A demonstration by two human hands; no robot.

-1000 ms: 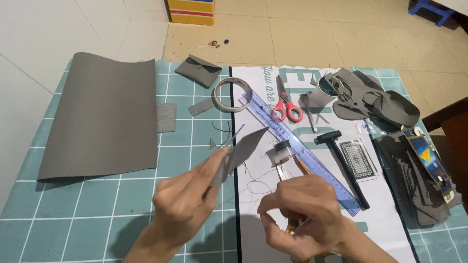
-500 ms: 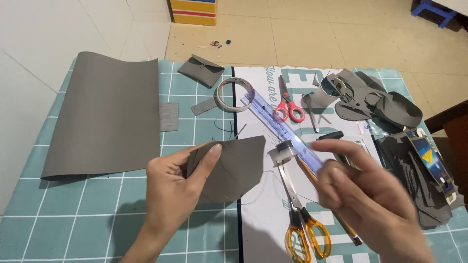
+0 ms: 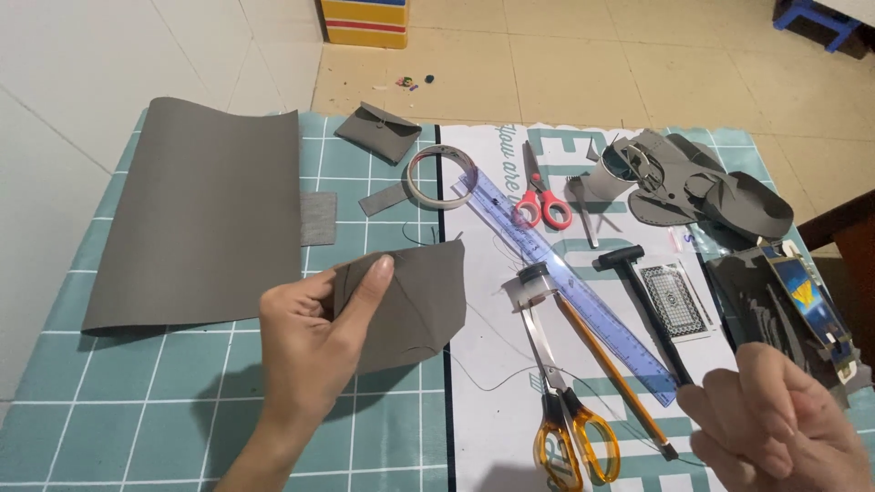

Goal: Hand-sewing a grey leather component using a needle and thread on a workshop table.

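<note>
The left hand [image 3: 314,342] holds a folded piece of grey leather [image 3: 410,301] just above the teal cutting mat [image 3: 137,401] on the desk, thumb under the near edge and forefinger laid flat along the top fold, so the piece is pinched between them and lifted clear of the mat. The right hand [image 3: 775,428] is drawn back to the lower right with its fingers curled into a loose fist; a thin dark thread [image 3: 510,378] runs from the leather across the white sheet [image 3: 492,428] towards it, and the hand seems to be pulling that thread, though what the fingers pinch cannot be made out. To do this pull well, the left hand's pinch should stay close to where the thread leaves the leather so the fold does not pucker, and the right hand should draw in line with the stitch, steadily and not jerked, keeping the thread off the yellow-handled scissors [image 3: 570,433] and the pencil [image 3: 611,369] lying beneath it. The left wrist is straight with the forearm coming up from the bottom edge; the right wrist is bent inward, knuckles toward the camera. Beside them lie a clear blue ruler [image 3: 565,273], a black hammer [image 3: 652,310], red scissors [image 3: 538,200], a tape roll [image 3: 440,176] and a large grey sheet [image 3: 200,219].
</note>
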